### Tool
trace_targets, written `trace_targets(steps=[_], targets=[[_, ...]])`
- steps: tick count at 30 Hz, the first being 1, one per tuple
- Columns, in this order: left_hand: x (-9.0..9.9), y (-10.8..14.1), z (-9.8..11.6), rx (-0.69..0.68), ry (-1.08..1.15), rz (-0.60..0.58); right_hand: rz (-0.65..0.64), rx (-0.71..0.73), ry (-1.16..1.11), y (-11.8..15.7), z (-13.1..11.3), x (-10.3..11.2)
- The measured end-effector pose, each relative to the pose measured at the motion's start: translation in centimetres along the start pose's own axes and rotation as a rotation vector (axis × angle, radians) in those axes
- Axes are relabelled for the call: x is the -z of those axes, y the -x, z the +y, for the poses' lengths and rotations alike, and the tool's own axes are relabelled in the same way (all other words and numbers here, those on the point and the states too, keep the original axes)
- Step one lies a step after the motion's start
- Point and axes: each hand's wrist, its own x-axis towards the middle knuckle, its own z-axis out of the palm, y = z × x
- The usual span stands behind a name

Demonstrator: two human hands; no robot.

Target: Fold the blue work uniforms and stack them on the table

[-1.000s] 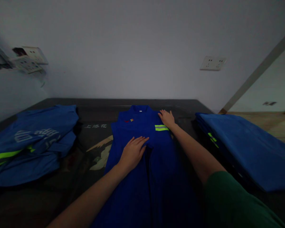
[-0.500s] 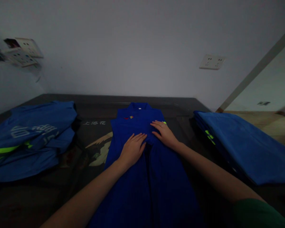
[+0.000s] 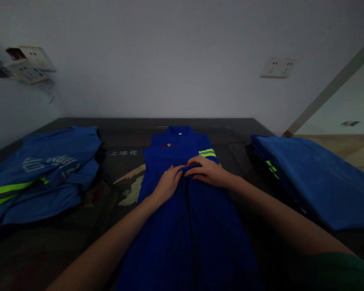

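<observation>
A blue work garment (image 3: pixel 182 143) lies lengthwise in front of me, collar at the far end, with a small emblem on the chest. Two long panels like trouser legs run towards me, split by a dark gap. My left hand (image 3: pixel 168 180) is closed at the middle, fingertips pinching a raised ridge of the cloth. Beside it, my right hand (image 3: pixel 208 171) is also closed on the ridge with bent fingers. A yellow-green and grey reflective band (image 3: pixel 207 153) shows just beyond the right hand. The exact grip of the fingertips is partly hidden.
A rumpled blue garment (image 3: pixel 57 161) with white lettering and a yellow-green stripe lies at the left. Folded blue clothes (image 3: pixel 318 178) are stacked at the right. The dark tabletop (image 3: pixel 121 135) meets a wall with sockets (image 3: pixel 279 67).
My hands have gone from lying flat on the garment to gathering its cloth, the right moving closer to the left. The reflective band is now uncovered. The view has shifted slightly.
</observation>
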Motion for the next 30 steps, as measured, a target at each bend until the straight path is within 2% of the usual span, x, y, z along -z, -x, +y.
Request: trace_targets(steps=[5,8,12,17,20,23,27,30], targets=[[-0.3,-0.1,-0.4,-0.026,0.004,0.028,-0.169,0.118,0.151,-1.4,-0.4,1.7],[0.1,0.2,-0.1,-0.082,-0.046,0.06,-0.247,0.101,0.145,-2.0,-0.7,2.9],[1.4,1.3,1.0,-0.113,-0.222,0.144,-0.291,0.035,0.062,-2.4,-0.9,4.5],[2.9,2.5,2.5,-0.185,-0.463,0.046,-0.289,-0.015,-0.025,-2.5,-0.6,5.2],[2.8,3.1,3.1,-0.242,-0.584,-0.03,-0.279,-0.043,-0.053,-2.5,-0.3,4.5],[1.9,4.1,2.9,-0.234,-0.553,-0.072,-0.235,-0.062,-0.152,-2.2,-0.1,3.0],[0.6,5.5,2.4,-0.205,-0.501,-0.052,-0.115,-0.136,-0.32,-1.7,-0.4,0.3],[0.1,6.0,2.4,-0.216,-0.513,-0.059,-0.019,-0.197,-0.346,-1.4,-0.7,-1.6]])
